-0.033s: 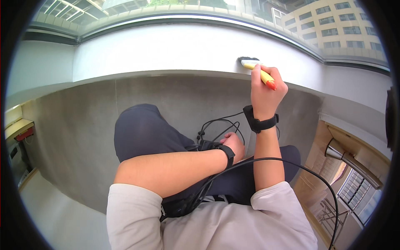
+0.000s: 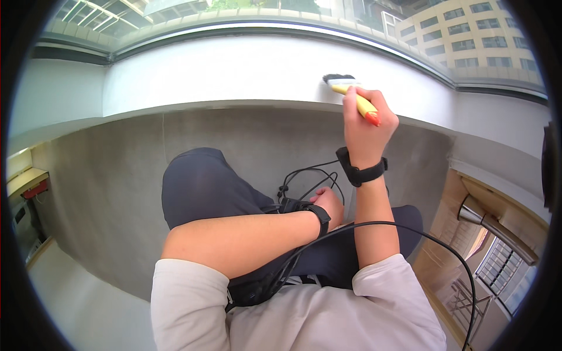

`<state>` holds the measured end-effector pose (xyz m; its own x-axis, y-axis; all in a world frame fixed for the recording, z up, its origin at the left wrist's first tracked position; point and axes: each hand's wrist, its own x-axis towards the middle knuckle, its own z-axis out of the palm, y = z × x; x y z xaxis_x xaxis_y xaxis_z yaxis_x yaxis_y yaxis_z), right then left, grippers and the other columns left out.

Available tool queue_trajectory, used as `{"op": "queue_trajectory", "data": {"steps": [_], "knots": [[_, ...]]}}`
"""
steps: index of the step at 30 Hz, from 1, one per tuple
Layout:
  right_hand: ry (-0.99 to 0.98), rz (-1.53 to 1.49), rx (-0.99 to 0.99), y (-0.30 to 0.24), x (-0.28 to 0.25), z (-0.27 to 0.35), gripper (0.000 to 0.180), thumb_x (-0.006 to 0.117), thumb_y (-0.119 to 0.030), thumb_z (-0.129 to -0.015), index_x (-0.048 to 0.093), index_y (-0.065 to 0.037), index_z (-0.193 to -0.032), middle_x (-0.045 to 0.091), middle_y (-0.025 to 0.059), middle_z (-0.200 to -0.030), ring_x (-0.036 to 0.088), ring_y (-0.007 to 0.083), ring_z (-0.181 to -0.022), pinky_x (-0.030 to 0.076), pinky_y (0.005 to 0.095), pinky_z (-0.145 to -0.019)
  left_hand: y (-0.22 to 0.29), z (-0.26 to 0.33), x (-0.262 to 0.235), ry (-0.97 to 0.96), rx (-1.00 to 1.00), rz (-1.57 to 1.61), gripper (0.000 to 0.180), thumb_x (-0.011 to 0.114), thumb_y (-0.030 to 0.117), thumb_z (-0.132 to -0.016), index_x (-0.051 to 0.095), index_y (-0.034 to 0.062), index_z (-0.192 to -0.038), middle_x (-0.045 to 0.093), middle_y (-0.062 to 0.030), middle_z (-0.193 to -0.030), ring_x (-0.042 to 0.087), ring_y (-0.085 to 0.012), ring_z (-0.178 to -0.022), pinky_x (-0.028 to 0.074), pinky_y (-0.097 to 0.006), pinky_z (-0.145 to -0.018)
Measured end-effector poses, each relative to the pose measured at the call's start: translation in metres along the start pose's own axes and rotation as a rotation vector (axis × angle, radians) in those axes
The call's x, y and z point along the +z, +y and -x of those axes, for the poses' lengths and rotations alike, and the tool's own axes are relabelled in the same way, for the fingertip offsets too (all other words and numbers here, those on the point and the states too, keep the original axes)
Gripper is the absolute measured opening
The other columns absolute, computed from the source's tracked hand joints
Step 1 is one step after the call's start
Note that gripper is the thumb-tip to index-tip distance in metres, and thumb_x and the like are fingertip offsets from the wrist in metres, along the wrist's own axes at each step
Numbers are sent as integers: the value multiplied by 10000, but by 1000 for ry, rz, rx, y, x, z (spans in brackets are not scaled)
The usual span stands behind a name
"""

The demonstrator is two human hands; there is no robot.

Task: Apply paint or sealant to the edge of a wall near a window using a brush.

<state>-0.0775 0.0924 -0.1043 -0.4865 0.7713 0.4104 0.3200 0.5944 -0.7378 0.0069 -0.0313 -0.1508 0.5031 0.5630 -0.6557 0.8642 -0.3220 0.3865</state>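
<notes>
The brush (image 2: 361,103) is at the white sill (image 2: 234,70) below the window (image 2: 281,13), its bristles (image 2: 338,76) on the window side, its handle (image 2: 366,108) clamped in the fingers of the right hand (image 2: 373,126). A black strap (image 2: 361,174) rings that wrist. The left hand (image 2: 330,205) is lower, near black cables (image 2: 285,181), and whether its fingers are apart or together I cannot tell

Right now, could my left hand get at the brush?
Probably not without lifting: your left hand sits low beside the black cables, while the brush is up at the white ledge, its handle held in your right hand.
</notes>
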Motion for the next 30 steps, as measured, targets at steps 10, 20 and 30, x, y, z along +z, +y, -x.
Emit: {"op": "queue_trajectory", "data": {"steps": [10,20,30], "knots": [[-303,-315,-37,-5,62,24,118,752,-108,-864,728,-4,-913,710,106,-728,686,167,-637,517,289,-609,11,-47,71,578,-106,210,200,605,225,-940,732,109,-1043,711,-93,-911,671,-276,-807,497,-433,-771],[-338,-137,263,45,-86,55,70,707,-31,-900,702,12,-955,704,57,-793,640,97,-698,501,245,-649,-6,24,-11,123,51,2,192,617,196,-914,787,133,-975,750,-40,-870,718,-256,-771,496,-476,-777],[-801,-410,391,106,107,150,305,685,-194,-898,733,4,-1125,741,170,-923,715,238,-776,556,313,-725,-4,10,14,-42,-95,-52,290,609,204,-939,740,146,-1192,739,-72,-1021,713,-286,-832,501,-490,-812]]}}
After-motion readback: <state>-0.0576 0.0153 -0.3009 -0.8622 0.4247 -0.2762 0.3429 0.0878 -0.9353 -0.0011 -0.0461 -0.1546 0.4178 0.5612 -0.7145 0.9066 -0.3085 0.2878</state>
